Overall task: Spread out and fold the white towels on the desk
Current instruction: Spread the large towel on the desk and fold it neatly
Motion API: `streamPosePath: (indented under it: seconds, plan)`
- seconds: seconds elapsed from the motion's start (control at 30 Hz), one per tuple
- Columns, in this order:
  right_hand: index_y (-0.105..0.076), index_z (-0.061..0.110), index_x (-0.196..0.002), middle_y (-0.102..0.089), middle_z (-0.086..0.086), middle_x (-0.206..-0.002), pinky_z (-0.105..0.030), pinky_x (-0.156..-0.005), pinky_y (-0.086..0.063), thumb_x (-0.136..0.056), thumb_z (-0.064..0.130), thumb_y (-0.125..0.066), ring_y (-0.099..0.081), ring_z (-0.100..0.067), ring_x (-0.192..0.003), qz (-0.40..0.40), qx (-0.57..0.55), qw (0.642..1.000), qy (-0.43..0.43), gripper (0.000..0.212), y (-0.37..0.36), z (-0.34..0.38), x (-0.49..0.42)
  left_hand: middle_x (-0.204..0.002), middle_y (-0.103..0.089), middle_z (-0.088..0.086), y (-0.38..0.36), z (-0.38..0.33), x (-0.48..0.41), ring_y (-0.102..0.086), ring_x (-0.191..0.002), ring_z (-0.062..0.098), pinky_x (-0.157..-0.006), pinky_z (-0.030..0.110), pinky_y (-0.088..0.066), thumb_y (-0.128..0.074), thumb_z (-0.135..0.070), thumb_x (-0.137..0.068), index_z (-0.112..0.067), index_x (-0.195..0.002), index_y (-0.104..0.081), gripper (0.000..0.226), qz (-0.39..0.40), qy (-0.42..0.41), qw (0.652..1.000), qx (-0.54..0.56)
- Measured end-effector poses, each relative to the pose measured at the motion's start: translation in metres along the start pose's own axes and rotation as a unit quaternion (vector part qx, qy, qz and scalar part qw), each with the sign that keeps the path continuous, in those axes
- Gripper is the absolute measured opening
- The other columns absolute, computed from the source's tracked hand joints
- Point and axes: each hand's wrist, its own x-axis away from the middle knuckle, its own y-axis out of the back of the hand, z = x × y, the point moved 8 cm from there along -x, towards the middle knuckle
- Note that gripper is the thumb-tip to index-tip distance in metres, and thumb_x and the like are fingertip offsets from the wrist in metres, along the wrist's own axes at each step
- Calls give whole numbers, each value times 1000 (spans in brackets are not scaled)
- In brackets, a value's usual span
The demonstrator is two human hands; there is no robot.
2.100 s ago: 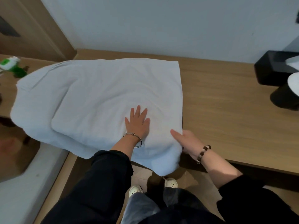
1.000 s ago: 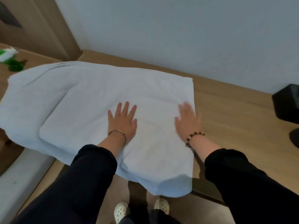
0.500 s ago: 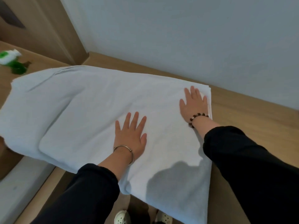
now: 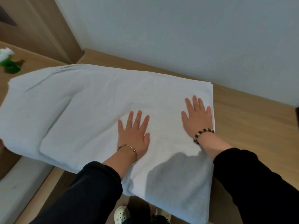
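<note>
Looked mid-fold: flattening the doubled white towel, near corner draped off the front edge of the surface at lower centre. Pressed flat at frame centre under the left hand, fingers straight and spread, gripping nothing. Likewise under the right hand, slightly farther, just inside the towel's right edge. Probably called next for pinching an edge and folding across.
</note>
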Motion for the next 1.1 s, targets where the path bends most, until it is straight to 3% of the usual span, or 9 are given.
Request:
streamPosePath:
  seconds: [0.3, 0.47, 0.53, 0.63, 0.77, 0.9, 1.1]
  plan:
    - [9, 18, -151, 16, -5, -158, -46, -117, 3, -100, 32, -13, 12, -23, -146, 62, 32, 995, -68, 57, 3, 0, 15, -155, 22, -4, 6, -31, -4, 23, -142, 26, -112, 54, 7, -12, -42, -94, -29, -147, 17, 62, 33, -10, 999, 17]
    - [9, 14, -151, 18, -6, -157, -45, -118, 2, -102, 31, -17, 14, -24, -145, 67, 9, 998, -11, 58, 8, 68, 32, -159, 8, -1, 27, 2, 10, 10, -145, 19, -116, 46, 1, -32, -29, -96, -19, -151, -6, 61, 51, -69, 996, 38]
    - [9, 14, -151, 18, -7, -157, -45, -118, 2, -102, 30, -17, 14, -24, -145, 61, -2, 998, 14, 58, 14, 105, 34, -159, 3, 0, 38, 44, 21, 7, -146, 21, -115, 49, -1, -35, -24, -95, -21, -150, -13, 59, 18, -35, 999, 10]
    - [7, 14, -151, 16, -6, -158, -46, -117, 0, -102, 31, -19, 13, -24, -146, 52, -19, 996, 70, 58, 23, 176, 31, -159, 3, 1, 48, 121, 37, 9, -145, 23, -114, 51, -1, -32, -27, -97, -25, -151, -7, 59, -14, 64, 998, -8]
    - [7, 17, -151, 17, -5, -158, -47, -117, 1, -102, 35, -18, 13, -23, -145, 62, -46, 989, 127, 58, 21, 270, 19, -159, 8, -1, 45, 213, 36, 10, -145, 25, -113, 54, -5, -19, -38, -99, -27, -151, 1, 56, 15, 147, 989, -7]
    - [8, 23, -151, 18, -2, -158, -50, -116, 3, -101, 39, -15, 15, -21, -145, 106, -40, 984, 141, 57, -9, 318, 8, -157, 18, -2, 29, 248, 23, 16, -144, 23, -114, 53, -4, -18, -43, -99, -31, -149, 9, 58, 67, 109, 992, 0]
    - [2, 32, -151, 12, 4, -159, -54, -113, 4, -96, 47, -14, 14, -17, -145, 66, 10, 991, 112, 59, -29, 302, 0, -157, 15, -5, 25, 238, 4, 14, -144, 19, -115, 47, -2, -23, -37, -98, -32, -149, 9, 60, 69, 51, 996, 35]
